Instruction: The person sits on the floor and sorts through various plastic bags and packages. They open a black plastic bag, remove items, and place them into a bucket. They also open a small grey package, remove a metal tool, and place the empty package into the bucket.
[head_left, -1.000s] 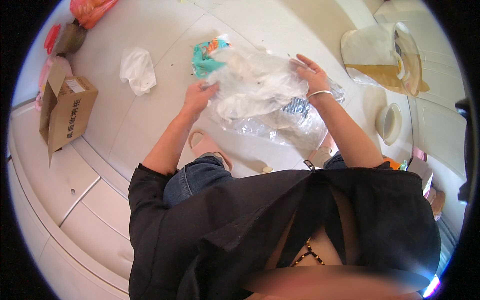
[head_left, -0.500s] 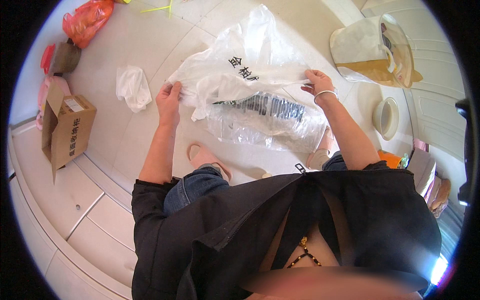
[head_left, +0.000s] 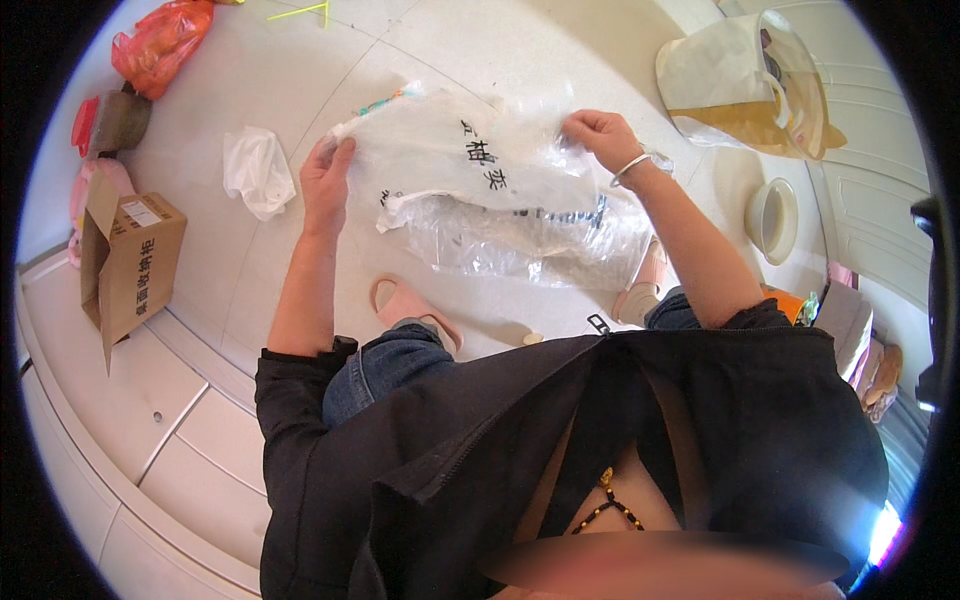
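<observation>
My left hand (head_left: 327,180) pinches one edge of a white translucent plastic bag (head_left: 430,150) with dark printing. The opposite edge is gripped by my right hand (head_left: 600,140), which has a silver bangle at its wrist. Between the two hands the bag is stretched out fairly flat. Just below it, nearer to me, lies a clear plastic bag (head_left: 540,255), crumpled and with dark printing too. It rests on the floor close to my feet, its upper part covered by the white bag.
A crumpled white bag (head_left: 258,172) lies on the tiled floor at left, near an open cardboard box (head_left: 150,260). Far left hangs a red plastic bag (head_left: 160,50). At right stand a white-and-tan tote (head_left: 700,85) and a pale basin (head_left: 772,222). My pink slippers (head_left: 405,305) are below.
The white bag has come down from a raised, puffed shape to a flatter spread. My right hand has moved up and left; my left hand has risen slightly.
</observation>
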